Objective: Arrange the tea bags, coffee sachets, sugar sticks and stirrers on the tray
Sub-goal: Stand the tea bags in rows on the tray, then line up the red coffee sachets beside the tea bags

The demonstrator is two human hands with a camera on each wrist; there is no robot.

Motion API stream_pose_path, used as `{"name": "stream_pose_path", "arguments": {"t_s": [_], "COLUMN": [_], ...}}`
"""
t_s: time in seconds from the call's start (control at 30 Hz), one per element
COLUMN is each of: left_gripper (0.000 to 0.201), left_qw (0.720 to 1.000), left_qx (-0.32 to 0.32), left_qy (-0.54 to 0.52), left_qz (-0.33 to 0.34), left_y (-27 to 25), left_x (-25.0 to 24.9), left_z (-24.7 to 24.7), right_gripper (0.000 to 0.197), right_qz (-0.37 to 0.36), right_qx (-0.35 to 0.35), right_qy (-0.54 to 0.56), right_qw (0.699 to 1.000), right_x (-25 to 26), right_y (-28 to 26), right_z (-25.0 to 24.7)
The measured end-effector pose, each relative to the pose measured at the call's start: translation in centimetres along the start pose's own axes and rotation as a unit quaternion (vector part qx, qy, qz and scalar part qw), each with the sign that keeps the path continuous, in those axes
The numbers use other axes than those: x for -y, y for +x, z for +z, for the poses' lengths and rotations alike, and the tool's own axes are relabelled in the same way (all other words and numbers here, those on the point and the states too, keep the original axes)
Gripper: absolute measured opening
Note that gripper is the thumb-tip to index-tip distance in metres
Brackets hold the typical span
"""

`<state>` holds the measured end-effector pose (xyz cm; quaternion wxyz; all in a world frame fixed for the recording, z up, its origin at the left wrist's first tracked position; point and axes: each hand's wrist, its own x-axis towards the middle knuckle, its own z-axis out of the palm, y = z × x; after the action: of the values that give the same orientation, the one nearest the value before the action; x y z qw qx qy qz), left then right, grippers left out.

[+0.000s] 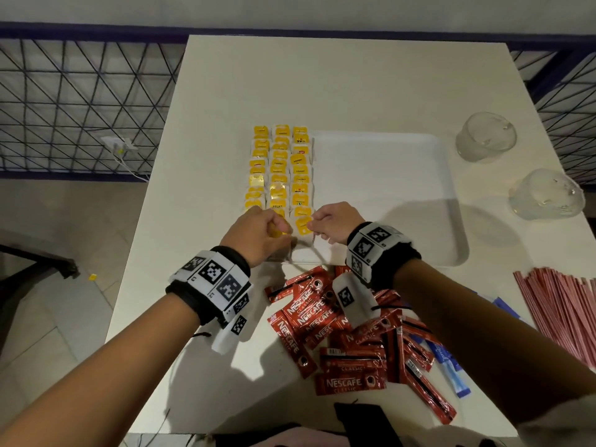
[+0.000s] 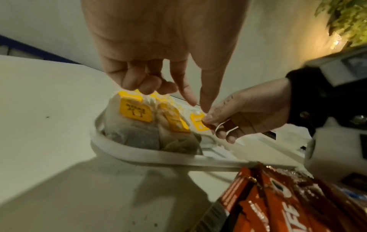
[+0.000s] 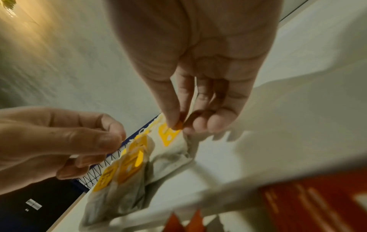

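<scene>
A white tray (image 1: 387, 188) holds three columns of tea bags (image 1: 280, 169) with yellow tags along its left side. At the near end of the right column, my right hand (image 1: 311, 225) pinches the yellow tag of a tea bag (image 1: 303, 229) between thumb and forefinger (image 3: 168, 119); the bag (image 3: 172, 153) lies on the tray. My left hand (image 1: 288, 229) is close beside it. Its thumb and forefinger (image 2: 190, 98) meet at the top of that tag, seemingly on its thin string. Red coffee sachets (image 1: 322, 317) lie heaped in front of the tray, and blue sugar sticks (image 1: 448, 366) and red-striped stirrers (image 1: 561, 304) lie to the right.
Two upturned clear glasses (image 1: 487, 137) (image 1: 545, 195) stand right of the tray. A dark object (image 1: 358, 417) sits at the table's near edge. The tray's near rim (image 2: 139, 158) is just under my wrists. A wire fence (image 1: 80, 101) runs left of the table.
</scene>
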<state>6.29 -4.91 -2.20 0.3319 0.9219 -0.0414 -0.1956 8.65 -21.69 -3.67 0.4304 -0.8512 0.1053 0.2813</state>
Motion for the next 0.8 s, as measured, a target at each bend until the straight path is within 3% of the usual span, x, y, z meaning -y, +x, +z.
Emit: {"name": "stream_pose_path", "arguments": {"t_s": [0.13, 0.23, 0.37, 0.47, 0.6, 0.7, 0.8], "left_gripper": [0.032, 0.049, 0.055, 0.05, 0.029, 0.022, 0.033], "left_qw": [0.991, 0.97, 0.943, 0.94, 0.97, 0.988, 0.971], "left_qx": [-0.006, -0.013, -0.013, -0.013, -0.034, 0.071, 0.168], "left_qy": [0.133, 0.242, 0.331, 0.339, 0.234, 0.128, 0.165], "left_qz": [0.027, 0.036, 0.03, 0.037, 0.059, 0.045, 0.048], "left_y": [0.4, 0.6, 0.9, 0.6, -0.6, -2.4, -4.5], "left_x": [-0.7, -1.4, -1.7, -1.9, -1.9, -1.3, -1.2], "left_z": [1.1, 1.7, 2.0, 1.8, 1.0, 0.6, 1.1], "right_gripper": [0.016, 0.019, 0.018, 0.022, 0.021, 0.016, 0.025], "right_qz": [0.019, 0.019, 0.001, -0.002, -0.054, -0.126, -0.238], "right_qx": [-0.004, -0.004, -0.009, -0.017, 0.007, 0.07, 0.114], "right_qy": [0.026, 0.02, -0.007, -0.007, -0.013, -0.101, -0.237], "right_qw": [0.999, 1.0, 1.0, 1.0, 0.998, 0.984, 0.935], "right_x": [-0.2, -0.1, -0.1, -0.3, -0.7, -1.3, -2.5], "right_y": [0.2, 0.3, 0.3, -0.5, -2.8, -5.6, -7.9], "right_z": [0.2, 0.2, -0.1, -0.8, -2.1, -2.3, -1.3]}}
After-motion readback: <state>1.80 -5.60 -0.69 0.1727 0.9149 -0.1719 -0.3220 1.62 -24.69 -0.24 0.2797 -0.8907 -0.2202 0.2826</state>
